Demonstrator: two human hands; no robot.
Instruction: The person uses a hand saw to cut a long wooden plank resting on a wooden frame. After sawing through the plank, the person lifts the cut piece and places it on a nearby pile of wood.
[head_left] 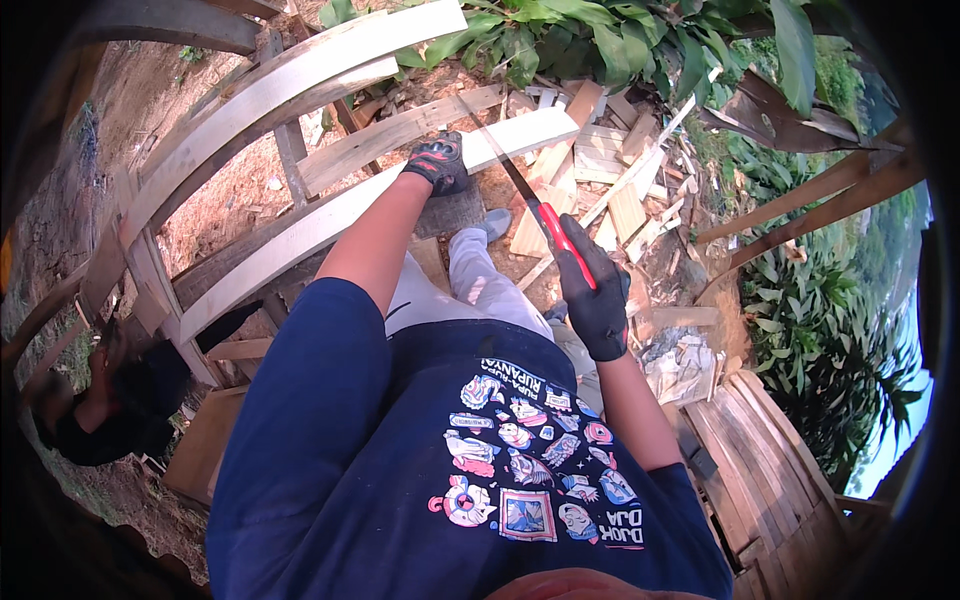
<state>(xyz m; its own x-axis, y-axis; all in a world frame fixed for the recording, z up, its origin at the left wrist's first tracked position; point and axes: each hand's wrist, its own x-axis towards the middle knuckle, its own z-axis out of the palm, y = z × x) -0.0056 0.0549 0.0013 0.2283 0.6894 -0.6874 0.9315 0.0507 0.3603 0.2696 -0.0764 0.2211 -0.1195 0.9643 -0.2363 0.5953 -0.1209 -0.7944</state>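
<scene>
My right hand (595,295), in a black glove, is closed round the red and black handle of a hand saw (512,172). The saw's long thin blade points away and to the left, lying across a pale wooden plank (530,135) near its right end. On the same plank, left of the blade, rests my left hand (438,165), in a black glove with red marks, its fingers curled round the board. The plank runs from the lower left to the upper right over a darker wooden support (450,213).
Offcuts and boards (625,205) litter the ground beyond the saw. Another long pale plank (290,85) and a greyish board (400,135) lie farther off. At the left a person in dark clothing (150,390) is bent low. A slatted wooden surface (750,460) stands at the right, with leafy plants (800,300) behind.
</scene>
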